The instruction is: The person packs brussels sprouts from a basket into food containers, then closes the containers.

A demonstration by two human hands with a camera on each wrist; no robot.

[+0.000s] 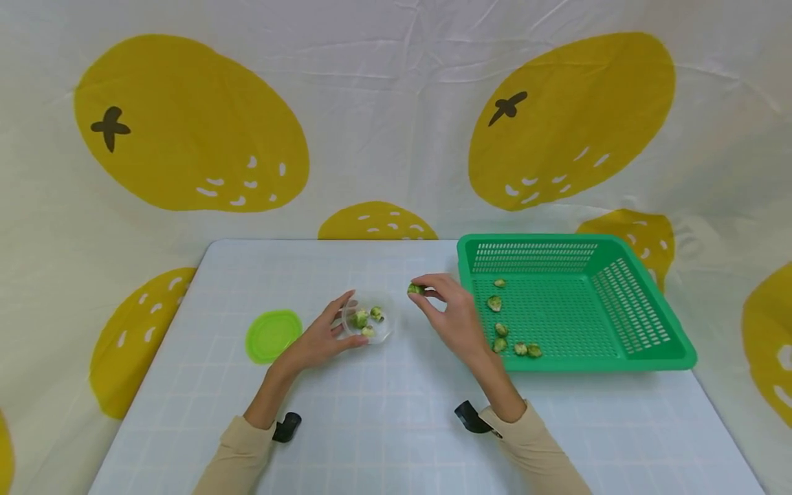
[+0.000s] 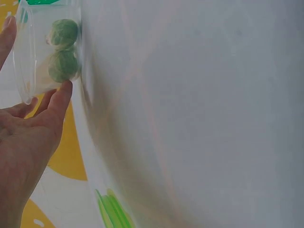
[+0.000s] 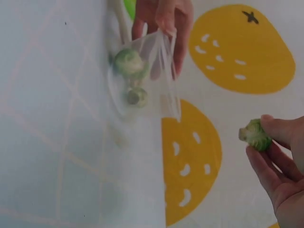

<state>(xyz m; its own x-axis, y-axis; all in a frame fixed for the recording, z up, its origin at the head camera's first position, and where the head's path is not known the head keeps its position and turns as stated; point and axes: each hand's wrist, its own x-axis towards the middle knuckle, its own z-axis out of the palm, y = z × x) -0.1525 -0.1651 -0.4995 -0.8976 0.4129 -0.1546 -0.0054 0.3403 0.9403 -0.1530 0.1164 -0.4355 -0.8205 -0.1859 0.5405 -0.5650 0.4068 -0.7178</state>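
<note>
My left hand (image 1: 322,339) grips a clear plastic tub (image 1: 385,328) by its side, thumb at the near rim and fingers round the far side. Inside the tub lie a few Brussels sprouts (image 1: 361,319), two of them showing through its wall in the left wrist view. Between thumb and fingertips, my right hand (image 1: 454,317) pinches another Brussels sprout (image 3: 258,136), held up to the right of the tub. Its cut stem end faces the tub in the right wrist view.
A green slotted plastic basket (image 1: 656,302) stands at the right, with several Brussels sprouts (image 1: 494,303) along its left and near sides. Left of the tub, a bright green round lid (image 1: 272,337) lies on the pale checked tablecloth (image 1: 383,426). A fruit-printed cloth (image 1: 383,124) hangs behind.
</note>
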